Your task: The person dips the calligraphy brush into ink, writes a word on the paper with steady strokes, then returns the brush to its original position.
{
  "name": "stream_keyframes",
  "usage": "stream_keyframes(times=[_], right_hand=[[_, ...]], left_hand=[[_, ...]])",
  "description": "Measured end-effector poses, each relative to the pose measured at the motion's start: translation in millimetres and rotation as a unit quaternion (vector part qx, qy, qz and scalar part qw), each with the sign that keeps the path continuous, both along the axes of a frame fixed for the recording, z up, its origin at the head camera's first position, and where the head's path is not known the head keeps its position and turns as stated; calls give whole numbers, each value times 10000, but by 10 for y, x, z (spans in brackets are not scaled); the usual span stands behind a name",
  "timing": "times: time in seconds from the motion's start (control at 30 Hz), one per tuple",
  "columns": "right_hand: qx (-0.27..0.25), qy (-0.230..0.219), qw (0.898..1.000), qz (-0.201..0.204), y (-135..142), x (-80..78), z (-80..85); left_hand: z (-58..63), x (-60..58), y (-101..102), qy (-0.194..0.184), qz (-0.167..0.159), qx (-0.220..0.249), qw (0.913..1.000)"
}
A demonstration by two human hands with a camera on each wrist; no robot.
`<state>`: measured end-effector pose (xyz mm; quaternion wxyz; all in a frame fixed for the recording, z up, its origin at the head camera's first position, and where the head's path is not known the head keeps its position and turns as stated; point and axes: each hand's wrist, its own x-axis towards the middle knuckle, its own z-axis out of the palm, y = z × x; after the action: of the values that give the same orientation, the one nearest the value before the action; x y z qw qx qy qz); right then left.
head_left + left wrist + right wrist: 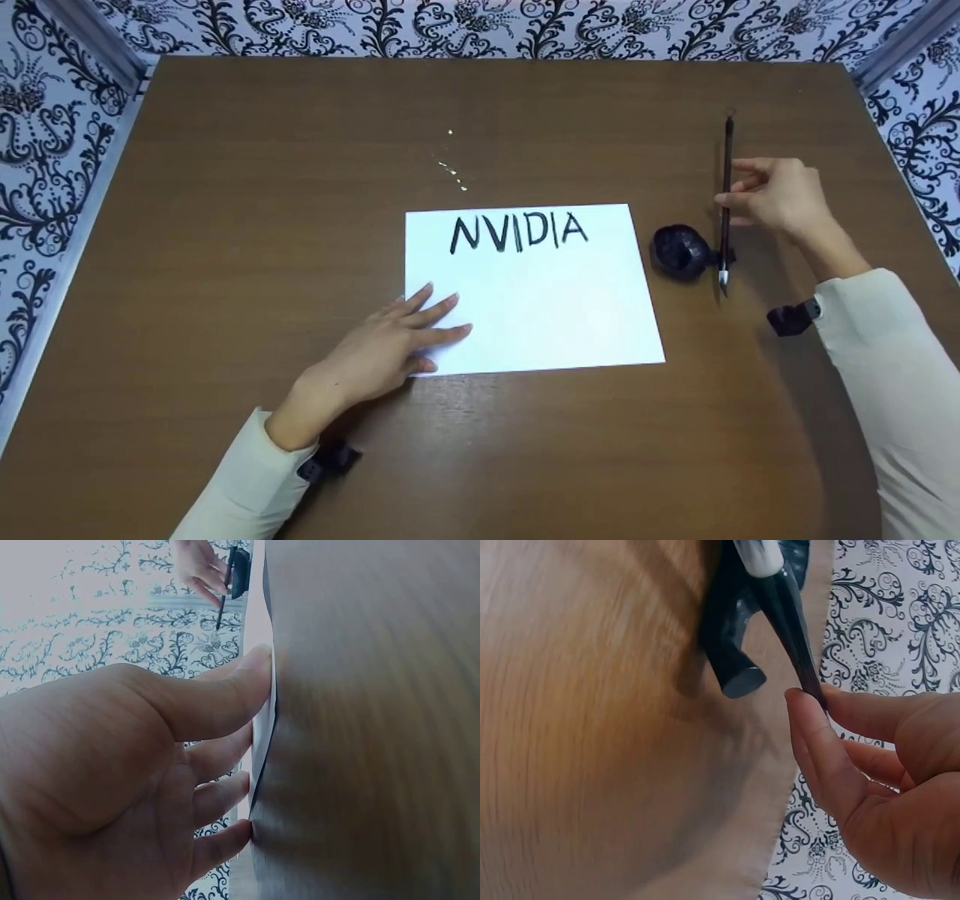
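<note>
A white sheet of paper bears the word NVIDIA in black brush strokes along its top. My left hand rests with spread fingers on the paper's lower left corner; in the left wrist view its fingertips press along the sheet's edge. On the right, my right hand pinches a dark calligraphy brush between thumb and fingers. The brush points toward the front, its tip dark below a white band. Beside the paper sits a small black ink dish with a short handle, which the brush partly overlaps in the head view.
Several small pale flecks lie on the brown wooden table behind the paper. Black-and-white patterned cloth shows beyond the table's edges. A dark wrist camera sits at the right sleeve, another at the left.
</note>
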<state>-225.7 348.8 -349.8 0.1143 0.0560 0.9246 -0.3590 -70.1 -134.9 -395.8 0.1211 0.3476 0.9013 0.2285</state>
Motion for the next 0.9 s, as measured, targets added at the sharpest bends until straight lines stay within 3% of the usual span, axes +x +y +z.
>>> stream_keyframes(times=[0.3,0.9], right_hand=[[401,-241,9968,651,5,40,-60],[566,-405,9933,923,-61,62,-64]], left_hand=[[-17,11,12,-1,-84,63,9999],[9,2,-11,-73,10,-45,10000]])
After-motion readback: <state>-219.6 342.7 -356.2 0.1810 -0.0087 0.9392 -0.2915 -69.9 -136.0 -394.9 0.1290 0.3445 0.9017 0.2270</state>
